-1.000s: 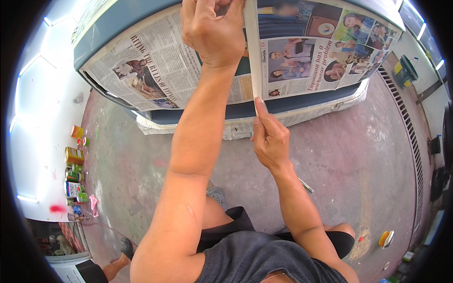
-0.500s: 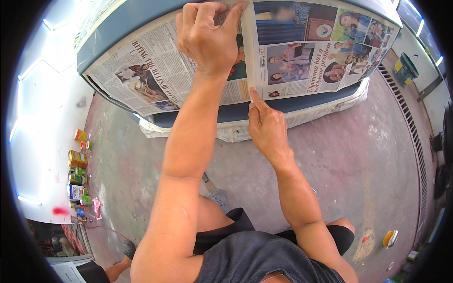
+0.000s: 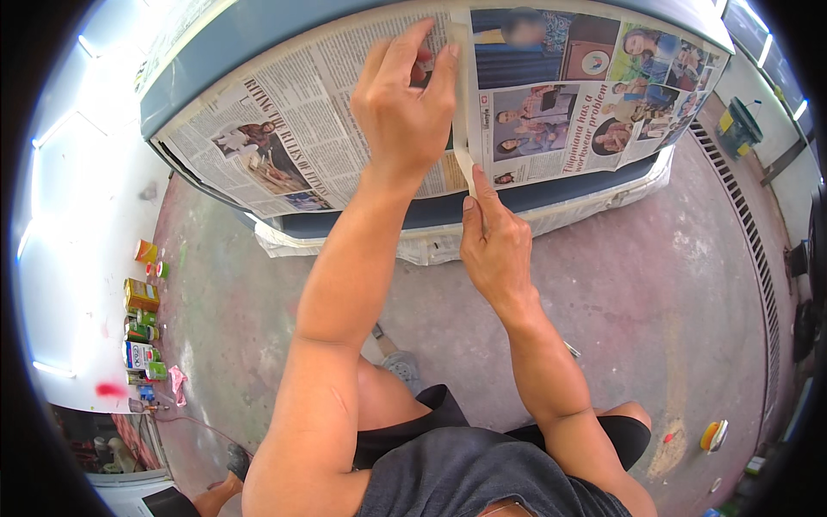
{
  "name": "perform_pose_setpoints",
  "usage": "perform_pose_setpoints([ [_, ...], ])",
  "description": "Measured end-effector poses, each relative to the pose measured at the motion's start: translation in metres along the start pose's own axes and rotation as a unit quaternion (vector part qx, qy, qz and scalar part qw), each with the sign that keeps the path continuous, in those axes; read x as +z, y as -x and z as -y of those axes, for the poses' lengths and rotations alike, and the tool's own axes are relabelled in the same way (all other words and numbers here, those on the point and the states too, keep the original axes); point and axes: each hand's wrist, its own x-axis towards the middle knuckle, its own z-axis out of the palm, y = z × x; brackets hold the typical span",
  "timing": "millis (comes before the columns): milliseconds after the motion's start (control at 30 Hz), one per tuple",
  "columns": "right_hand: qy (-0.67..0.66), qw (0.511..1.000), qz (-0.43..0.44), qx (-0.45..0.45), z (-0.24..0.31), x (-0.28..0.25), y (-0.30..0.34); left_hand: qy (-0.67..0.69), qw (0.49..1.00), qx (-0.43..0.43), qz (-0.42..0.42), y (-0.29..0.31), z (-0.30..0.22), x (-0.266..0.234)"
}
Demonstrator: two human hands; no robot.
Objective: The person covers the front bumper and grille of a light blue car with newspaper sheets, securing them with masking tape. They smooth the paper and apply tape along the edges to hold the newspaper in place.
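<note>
A strip of pale masking tape (image 3: pixel 461 86) runs down the seam between a left newspaper sheet (image 3: pixel 319 95) and a right newspaper sheet (image 3: pixel 517 86). Both sheets cover a blue-grey vehicle panel (image 3: pixel 194 73). My left hand (image 3: pixel 405 112) is open over the left sheet, fingers apart, its thumb beside the upper tape. Below it, my right hand (image 3: pixel 500 250) pinches the tape's lower end between thumb and forefinger. That end bends away from the paper near the panel's lower edge.
Paint cans and tins (image 3: pixel 142 295) line the white wall at left, near a pink cloth (image 3: pixel 177 385). A dark bucket (image 3: pixel 739 127) stands at far right beside a floor drain grate (image 3: pixel 741 207). Another person's foot (image 3: pixel 236 461) shows at lower left. A yellow-orange object (image 3: pixel 711 436) lies at lower right.
My left hand has come down and slightly right along the tape, its fingers uncurling. My right hand has shifted a little down and right, drawing the tape's lower end outward.
</note>
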Motion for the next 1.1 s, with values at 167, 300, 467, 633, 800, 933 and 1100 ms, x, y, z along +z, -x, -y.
perform_pose_setpoints([
  [167, -0.008, 1.000, -0.010, -0.010, 0.002, 0.000, 0.000, -0.004, 0.999, 0.038, 0.007, -0.011, 0.007, 0.007],
  [300, -0.009, 1.000, -0.006, -0.008, 0.003, -0.002, 0.000, 0.008, 0.999, 0.034, -0.019, -0.016, 0.007, 0.009],
  [467, 0.004, 1.000, 0.003, -0.002, 0.002, -0.002, 0.009, 0.009, 0.999, -0.040, -0.004, -0.025, -0.003, 0.003],
  [633, 0.001, 1.000, 0.002, -0.005, 0.000, 0.000, 0.013, 0.007, 0.999, -0.036, -0.012, -0.026, -0.002, 0.006],
  [800, -0.010, 1.000, -0.011, -0.021, -0.004, 0.004, 0.011, 0.009, 0.999, -0.037, -0.015, -0.026, 0.000, 0.008],
  [933, -0.007, 1.000, -0.013, -0.021, -0.004, 0.005, 0.010, 0.008, 0.999, -0.039, -0.018, -0.026, 0.000, 0.010],
  [1100, -0.008, 1.000, -0.014, -0.021, -0.004, 0.005, 0.011, 0.013, 0.999, -0.025, -0.032, -0.026, 0.000, 0.011],
])
